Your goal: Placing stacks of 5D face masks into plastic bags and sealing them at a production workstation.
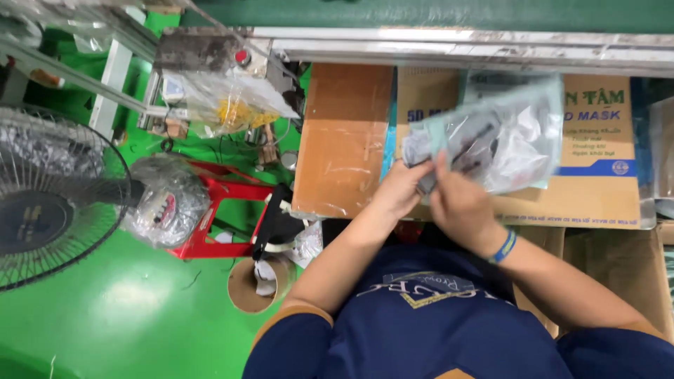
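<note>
A clear plastic packet (502, 137) with a pale green edge, dark and white folded pieces showing blurred through it, sits between my two hands above the cardboard boxes at the bench: my left hand (399, 189) closes its fingers on the packet's near left corner, while my right hand (460, 203), a blue band at its wrist, is curled round the lower edge beside it. Beneath lie a plain brown cardboard box (344, 137) and a printed carton (597, 182); off to the left, over the green floor (126, 309), stand a red stool (225, 210), a plastic-wrapped fan (49, 203) and a cardboard tube (246, 288).
</note>
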